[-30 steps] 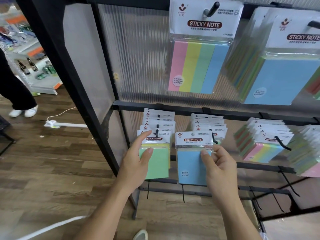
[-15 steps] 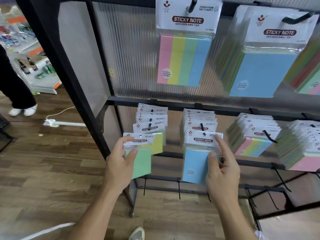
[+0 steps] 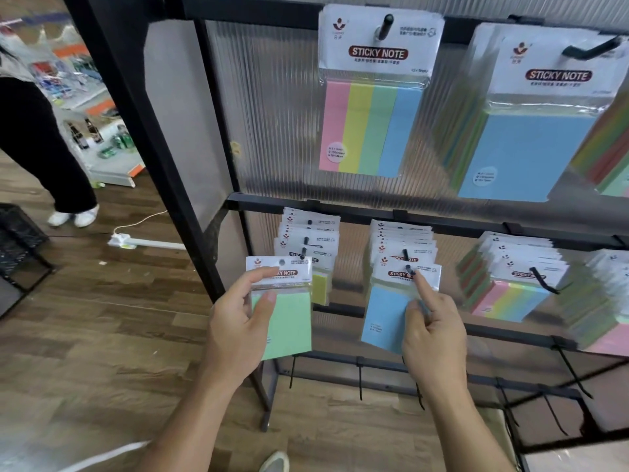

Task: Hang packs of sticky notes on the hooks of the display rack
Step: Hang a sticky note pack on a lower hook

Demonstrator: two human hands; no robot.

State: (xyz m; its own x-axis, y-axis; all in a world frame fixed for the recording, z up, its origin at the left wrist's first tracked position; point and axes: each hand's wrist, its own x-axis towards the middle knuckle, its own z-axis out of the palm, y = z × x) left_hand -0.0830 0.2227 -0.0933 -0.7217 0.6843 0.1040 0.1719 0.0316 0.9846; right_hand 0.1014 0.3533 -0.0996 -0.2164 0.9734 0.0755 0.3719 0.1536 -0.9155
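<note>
My left hand [image 3: 238, 321] grips a green sticky note pack [image 3: 289, 321] by its left edge, thumb on the front, off the hooks and left of the rack's first lower hook [image 3: 304, 248]. That hook carries several packs. My right hand [image 3: 432, 332] touches a blue pack [image 3: 384, 315] that hangs at the front of the second lower hook [image 3: 406, 264]. The index finger points up at the pack's white header near the hook tip, and the thumb lies on the blue front.
The black display rack [image 3: 163, 185] has a ribbed clear back panel. Larger packs [image 3: 372, 97] hang on the top row, more packs [image 3: 510, 287] to the right. Bare hooks [image 3: 360, 379] line the bottom bar. A person [image 3: 44, 148] stands at the far left on the wooden floor.
The blue pack went onto the second hook and my right hand's index finger rose to its header. My left hand drew the green pack left and away from the first hook.
</note>
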